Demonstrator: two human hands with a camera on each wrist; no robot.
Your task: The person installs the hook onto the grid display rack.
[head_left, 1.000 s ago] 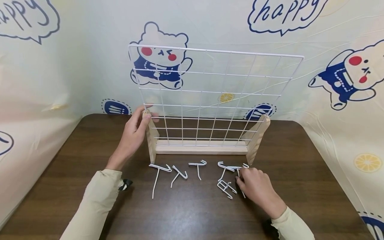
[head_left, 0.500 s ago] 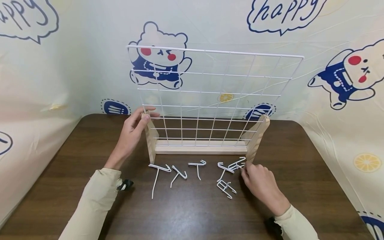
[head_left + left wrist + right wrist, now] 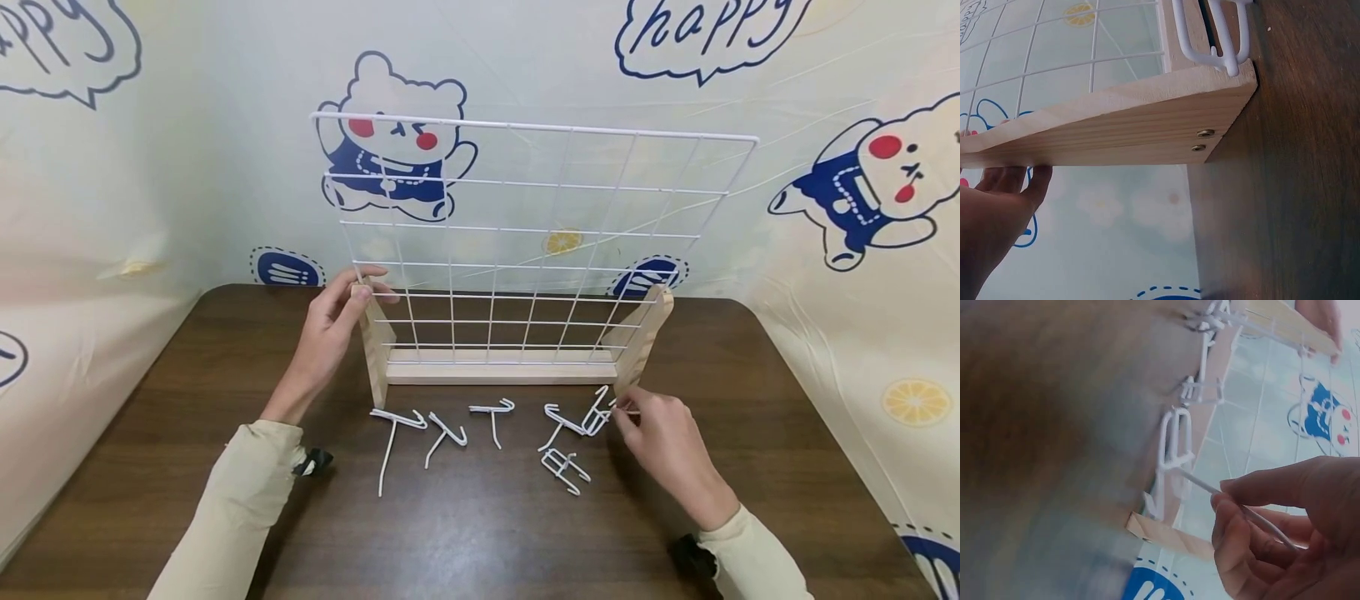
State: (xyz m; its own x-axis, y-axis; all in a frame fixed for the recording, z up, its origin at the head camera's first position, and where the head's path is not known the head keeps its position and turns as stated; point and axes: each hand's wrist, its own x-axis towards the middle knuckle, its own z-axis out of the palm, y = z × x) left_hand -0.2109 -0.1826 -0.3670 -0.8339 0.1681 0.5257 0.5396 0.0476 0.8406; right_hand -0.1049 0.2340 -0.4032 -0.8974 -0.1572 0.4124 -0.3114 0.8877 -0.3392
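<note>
A white wire grid (image 3: 491,225) stands upright in a pale wooden stand (image 3: 502,374). At the stand's left side panel (image 3: 1122,125), my left hand (image 3: 322,325) grips the top, thumb in front and fingers behind. My right hand (image 3: 667,437) pinches the thin prong of a white wire hook (image 3: 1175,440) between thumb and fingertips. The hook's looped end is tilted up, close to the stand's right foot. Just left of it a second wire hook (image 3: 561,425) lies on the table, with another hook (image 3: 564,472) nearer the front.
Toward the left, several more white wire hooks (image 3: 444,437) lie in a row in front of the stand. The brown table (image 3: 465,542) meets a patterned cloth backdrop (image 3: 247,150) at its back and sides.
My right hand has picked up its hook by the prong, turned the looped end upward and shifted slightly right. My left hand stays at the left panel; the grid's left side shifts slightly.
</note>
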